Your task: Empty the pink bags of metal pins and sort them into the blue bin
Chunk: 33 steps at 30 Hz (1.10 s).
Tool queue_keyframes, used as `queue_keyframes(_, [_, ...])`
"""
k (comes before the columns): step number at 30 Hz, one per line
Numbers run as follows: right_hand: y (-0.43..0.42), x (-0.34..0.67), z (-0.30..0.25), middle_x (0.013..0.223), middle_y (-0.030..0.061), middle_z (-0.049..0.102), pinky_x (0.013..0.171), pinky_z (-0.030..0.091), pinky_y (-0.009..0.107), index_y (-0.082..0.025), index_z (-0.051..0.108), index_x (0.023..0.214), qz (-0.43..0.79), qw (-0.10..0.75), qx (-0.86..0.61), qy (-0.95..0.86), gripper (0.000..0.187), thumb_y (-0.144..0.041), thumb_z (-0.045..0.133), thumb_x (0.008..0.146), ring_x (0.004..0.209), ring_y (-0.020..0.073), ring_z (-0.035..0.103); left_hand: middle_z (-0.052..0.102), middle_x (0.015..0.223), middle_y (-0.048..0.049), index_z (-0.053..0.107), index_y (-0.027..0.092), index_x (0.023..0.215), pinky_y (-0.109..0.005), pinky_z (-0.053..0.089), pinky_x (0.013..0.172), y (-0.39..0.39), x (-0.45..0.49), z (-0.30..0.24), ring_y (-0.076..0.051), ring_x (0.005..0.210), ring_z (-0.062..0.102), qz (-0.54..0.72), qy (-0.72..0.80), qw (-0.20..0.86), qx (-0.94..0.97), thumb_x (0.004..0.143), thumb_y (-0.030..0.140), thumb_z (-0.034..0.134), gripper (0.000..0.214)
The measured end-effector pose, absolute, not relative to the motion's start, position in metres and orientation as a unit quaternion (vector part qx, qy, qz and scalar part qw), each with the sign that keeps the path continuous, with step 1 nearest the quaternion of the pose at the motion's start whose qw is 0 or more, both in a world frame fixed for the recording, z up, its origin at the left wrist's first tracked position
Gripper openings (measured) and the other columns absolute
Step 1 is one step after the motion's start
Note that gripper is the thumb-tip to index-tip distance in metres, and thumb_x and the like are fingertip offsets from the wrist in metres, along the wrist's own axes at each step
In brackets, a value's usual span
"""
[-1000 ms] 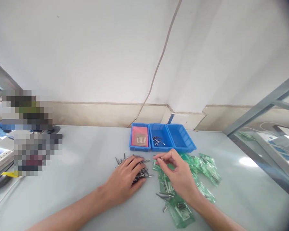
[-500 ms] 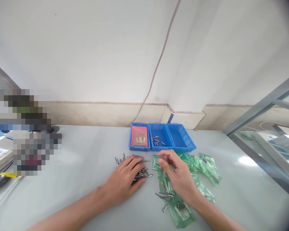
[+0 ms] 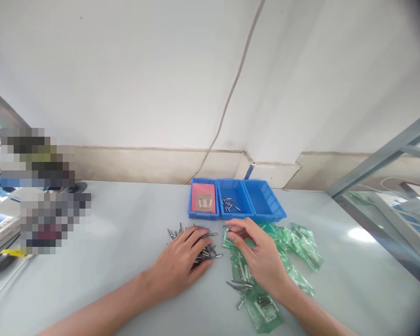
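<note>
**Two hands among pins and green bags on the worktop**

The left hand (image 3: 182, 263) lies palm down with its fingers spread and loose, resting on a pile (image 3: 210, 253) of short metal pins. The pile sits on the pale worktop (image 3: 126, 242), just in front of the bins, and pins poke out past the fingertips on the far side and to the right.

The right hand (image 3: 262, 256) is near it but the two do not touch. Its thumb and forefinger are pinched together on what looks like a single pin (image 3: 227, 228), too small to make out well, and the other fingers are curled. This hand is over a scatter of clear green bags (image 3: 303, 242) that runs from the bins towards the near edge, with the wrist across them. Several bags show pins inside. A few stray pins (image 3: 236, 283) lie bare on the worktop beside the nearest bags.

Three blue bins (image 3: 262, 201) stand side by side, touching, at the back of the worktop by the wall (image 3: 126, 70). The left one holds a pink sheet (image 3: 203, 193) with small parts on it, and the middle one holds a few pins.

A thin cable (image 3: 231, 93) runs down the wall to the worktop behind the bins. A grey metal frame (image 3: 381, 154) slants across the right side
</note>
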State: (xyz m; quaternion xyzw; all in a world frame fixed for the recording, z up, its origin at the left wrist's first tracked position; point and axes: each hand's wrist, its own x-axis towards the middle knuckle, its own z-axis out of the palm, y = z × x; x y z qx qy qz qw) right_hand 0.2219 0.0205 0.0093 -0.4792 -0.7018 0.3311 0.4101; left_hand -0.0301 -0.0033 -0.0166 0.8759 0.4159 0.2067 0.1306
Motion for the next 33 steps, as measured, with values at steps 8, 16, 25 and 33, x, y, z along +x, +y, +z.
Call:
queue_keyframes(8, [0.025, 0.221, 0.017, 0.076, -0.0012, 0.066, 0.065, 0.05, 0.029, -0.024, 0.07, 0.094, 0.494, 0.41, -0.488, -0.592, 0.029, -0.051, 0.078, 0.095, 0.067, 0.0168, 0.06, 0.059, 0.154, -0.009, 0.06, 0.024, 0.142, -0.053, 0.054, 0.117, -0.003, -0.03, -0.015, -0.031, 0.142, 0.055, 0.206, 0.414, 0.131, 0.877, 0.107, 0.031, 0.063, 0.035])
queue_keyframes(16, [0.025, 0.221, 0.021, 0.079, 0.0006, 0.066, 0.06, 0.043, 0.028, -0.021, 0.069, 0.091, 0.52, 0.428, -0.486, -0.556, 0.045, -0.064, 0.065, 0.102, 0.059, 0.0121, 0.052, 0.06, 0.153, -0.01, 0.06, 0.024, 0.142, -0.053, 0.054, 0.117, -0.003, -0.029, -0.015, -0.031, 0.141, 0.056, 0.214, 0.412, 0.123, 0.877, 0.108, 0.032, 0.063, 0.036])
queue_keyframes(25, [0.025, 0.219, 0.027, 0.092, 0.0017, 0.067, 0.065, 0.051, 0.03, -0.024, 0.069, 0.108, 0.547, 0.445, -0.457, -0.543, 0.034, -0.057, 0.07, 0.102, 0.065, 0.0134, 0.056, 0.059, 0.154, -0.01, 0.059, 0.023, 0.143, -0.054, 0.054, 0.117, -0.003, -0.029, -0.015, -0.032, 0.142, 0.054, 0.207, 0.411, 0.122, 0.88, 0.108, 0.031, 0.063, 0.036])
queue_keyframes(33, [0.026, 0.219, 0.024, 0.076, -0.003, 0.058, 0.063, 0.045, 0.027, -0.024, 0.07, 0.095, 0.504, 0.437, -0.478, -0.572, 0.028, -0.05, 0.082, 0.093, 0.067, 0.0147, 0.051, 0.058, 0.155, -0.0099, 0.059, 0.023, 0.143, -0.054, 0.052, 0.118, -0.004, -0.03, -0.015, -0.032, 0.143, 0.053, 0.202, 0.41, 0.129, 0.88, 0.108, 0.032, 0.062, 0.036])
